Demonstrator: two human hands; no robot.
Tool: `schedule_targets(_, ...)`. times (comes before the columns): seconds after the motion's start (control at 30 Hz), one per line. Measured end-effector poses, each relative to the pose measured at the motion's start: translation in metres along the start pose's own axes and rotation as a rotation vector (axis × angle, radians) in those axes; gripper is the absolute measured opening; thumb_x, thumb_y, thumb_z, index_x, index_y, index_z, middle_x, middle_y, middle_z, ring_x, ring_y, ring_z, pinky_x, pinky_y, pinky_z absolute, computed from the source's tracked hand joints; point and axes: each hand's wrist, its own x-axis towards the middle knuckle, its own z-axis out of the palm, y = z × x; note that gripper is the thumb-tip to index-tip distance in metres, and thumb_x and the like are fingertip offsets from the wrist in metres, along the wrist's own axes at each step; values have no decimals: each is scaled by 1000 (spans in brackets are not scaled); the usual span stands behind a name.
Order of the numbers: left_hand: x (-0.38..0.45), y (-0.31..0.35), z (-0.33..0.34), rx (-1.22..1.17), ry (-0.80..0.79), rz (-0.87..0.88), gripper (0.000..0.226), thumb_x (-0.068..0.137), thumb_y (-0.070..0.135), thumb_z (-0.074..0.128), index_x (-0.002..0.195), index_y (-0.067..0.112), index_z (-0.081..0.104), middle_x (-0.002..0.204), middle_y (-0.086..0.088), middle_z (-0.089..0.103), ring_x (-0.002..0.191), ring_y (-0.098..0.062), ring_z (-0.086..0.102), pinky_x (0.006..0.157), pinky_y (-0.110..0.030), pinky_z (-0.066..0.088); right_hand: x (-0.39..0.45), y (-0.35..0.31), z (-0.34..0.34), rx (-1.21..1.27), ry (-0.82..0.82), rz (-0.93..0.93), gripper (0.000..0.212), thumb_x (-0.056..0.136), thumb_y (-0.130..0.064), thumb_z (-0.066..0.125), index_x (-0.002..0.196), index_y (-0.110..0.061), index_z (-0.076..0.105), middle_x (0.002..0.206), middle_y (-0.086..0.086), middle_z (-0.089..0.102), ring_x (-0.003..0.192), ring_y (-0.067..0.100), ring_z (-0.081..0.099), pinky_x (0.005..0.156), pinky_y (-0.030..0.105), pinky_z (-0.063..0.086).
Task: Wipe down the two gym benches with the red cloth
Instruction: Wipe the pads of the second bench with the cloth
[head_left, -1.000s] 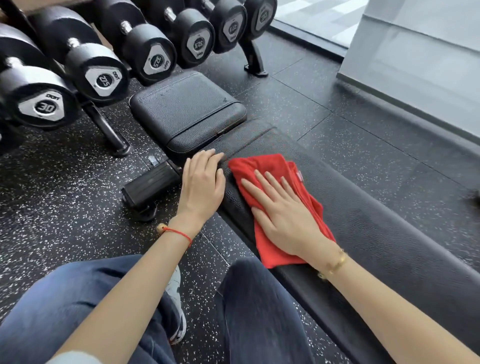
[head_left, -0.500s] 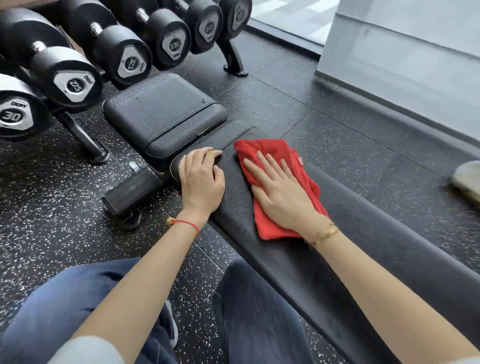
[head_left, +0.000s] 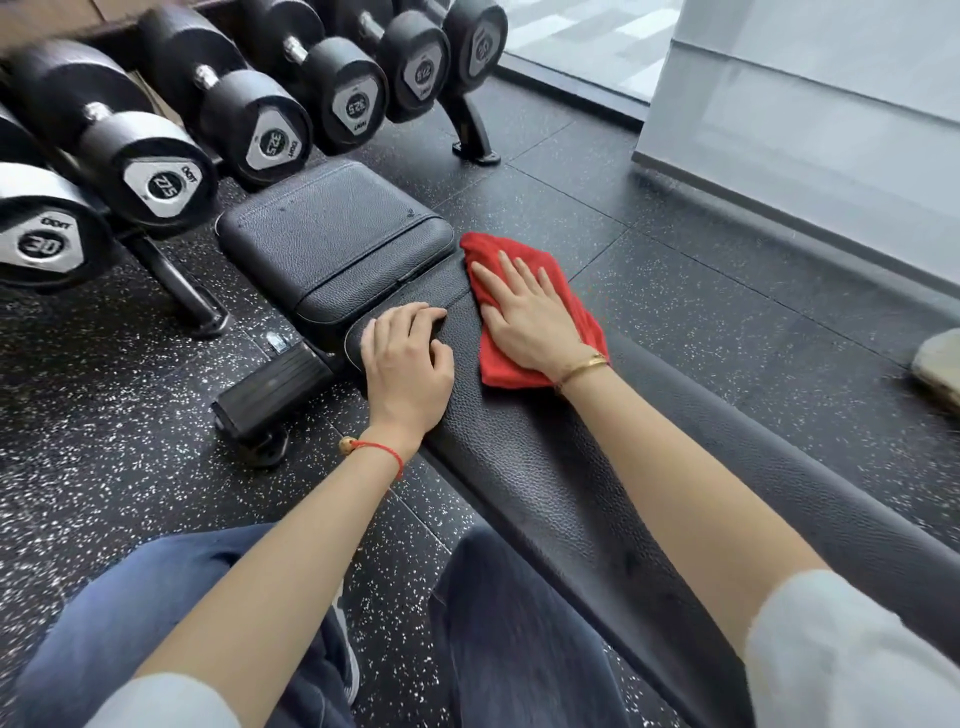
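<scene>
A black padded gym bench (head_left: 561, 483) runs from the lower right up toward the centre, with its separate seat pad (head_left: 332, 234) beyond. The folded red cloth (head_left: 574, 306) lies at the far end of the long pad, near its right edge. My right hand (head_left: 524, 312) presses flat on the cloth with straight fingers. On the pad's left corner rests my left hand (head_left: 408, 364), fingers bent over the end. Only one bench is in view.
A rack of black dumbbells (head_left: 171, 171) stands close behind the seat pad at the upper left, with a rack foot (head_left: 472, 140) on the speckled rubber floor. The bench's wheel and base (head_left: 265, 395) stick out left. A grey wall (head_left: 810, 119) rises at the right.
My right hand has slid the red cloth up the pad toward its far end and right edge. My left hand stays on the pad's corner.
</scene>
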Motion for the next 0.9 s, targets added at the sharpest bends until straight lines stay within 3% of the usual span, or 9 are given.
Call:
schedule_targets(0.2,0,-2,0,-1,-6,16,36,88,19,51,122,20,62,132,0,58,126,-23,48,115,-46,28,-78,16,4,5,-2,-207,55,101,-35,37,153,-36,20,163,-4,14,151,15,8,123,36,1)
schedule_targets(0.57,-1,-1,1,2,8,18,37,86,19,51,120,21,62,130,1,59,124,-22,49,114,-45,29,-7,7,2,-9,-1,33,56,101,-34,33,154,-32,17,164,4,7,151,22,6,123,41,-1)
schedule_targets(0.77,-2,-1,0,12,-24,43,38,88,17,50,125,17,61,133,-3,57,127,-26,48,114,-47,28,-107,-6,9,-21,-5,-70,57,100,-37,34,154,-36,15,164,-2,8,151,17,5,123,38,-1)
schedule_targets(0.9,-3,-1,-1,26,-46,60,40,90,16,50,129,14,59,137,-5,55,131,-27,45,116,-48,26,-189,0,5,-41,-18,-60,57,100,-42,25,154,-40,7,164,-7,4,151,13,0,123,36,-1)
